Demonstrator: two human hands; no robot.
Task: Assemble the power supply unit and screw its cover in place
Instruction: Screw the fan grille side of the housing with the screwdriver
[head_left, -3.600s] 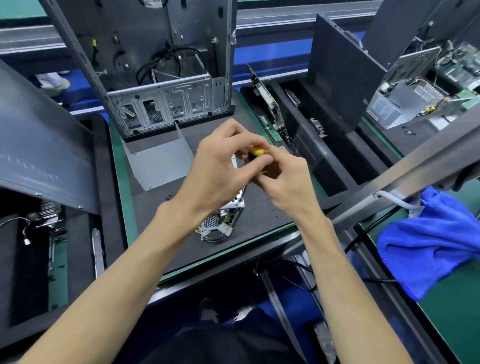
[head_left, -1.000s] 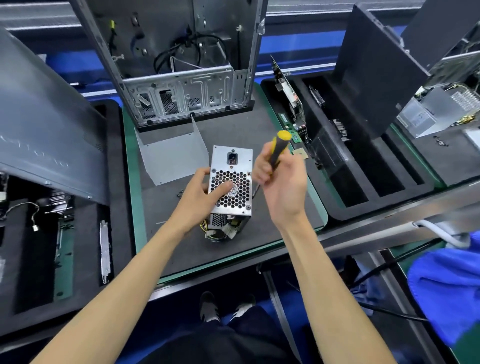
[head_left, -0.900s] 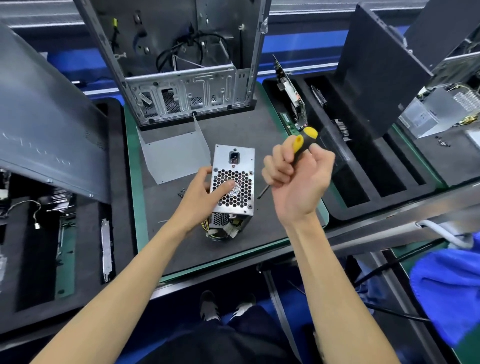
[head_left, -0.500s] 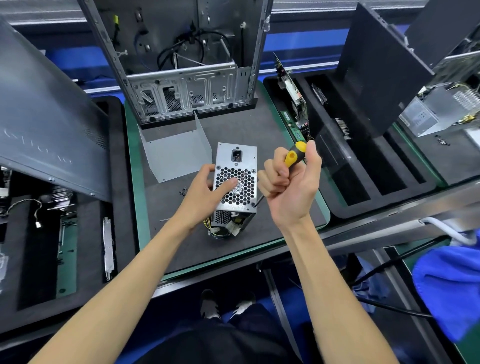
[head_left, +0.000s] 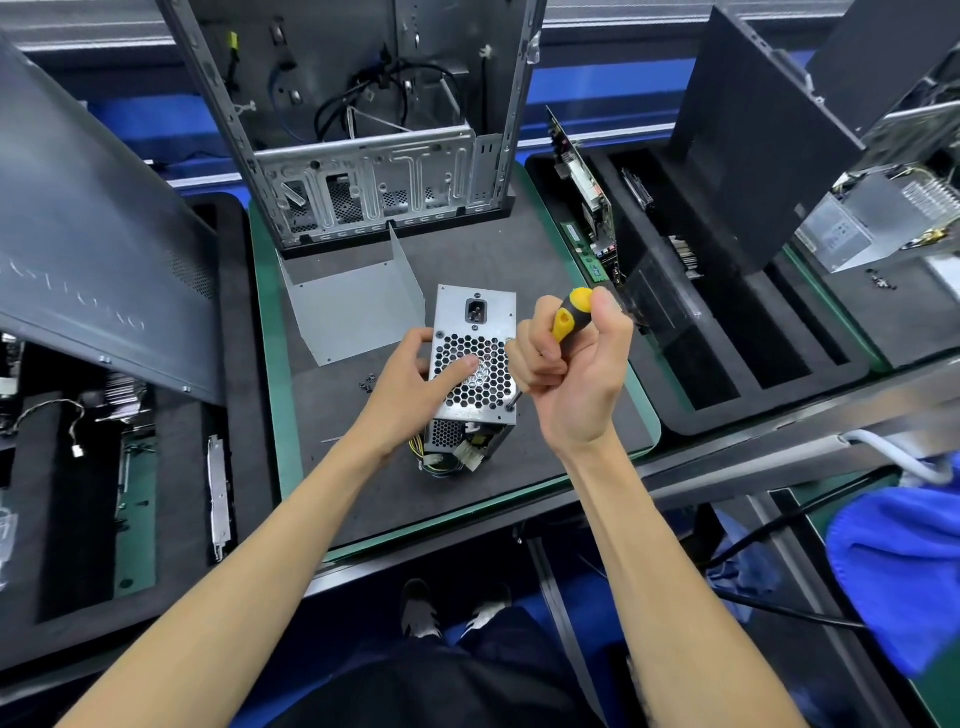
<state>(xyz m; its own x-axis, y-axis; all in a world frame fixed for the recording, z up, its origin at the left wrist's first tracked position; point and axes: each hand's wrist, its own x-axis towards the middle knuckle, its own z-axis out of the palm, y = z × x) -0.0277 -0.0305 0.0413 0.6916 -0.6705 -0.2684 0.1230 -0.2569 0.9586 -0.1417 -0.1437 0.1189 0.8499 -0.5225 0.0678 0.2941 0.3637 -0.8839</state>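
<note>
Since a moment ago the right hand (head_left: 571, 374) has lowered the screwdriver (head_left: 569, 314), and its tip now sits at the 5 o'clock corner of the power supply unit's (head_left: 475, 353) honeycomb grille face; fingers and thumb are wrapped round the yellow-and-black handle. The left hand (head_left: 415, 384) holds the unit upright on the dark mat (head_left: 519, 260), thumb laid across the grille. At 10 o'clock from the unit lies a bent metal cover (head_left: 353, 312). At 2 o'clock a black foam tray (head_left: 753, 410) holds circuit boards (head_left: 584, 182) standing on edge in its slots.
</note>
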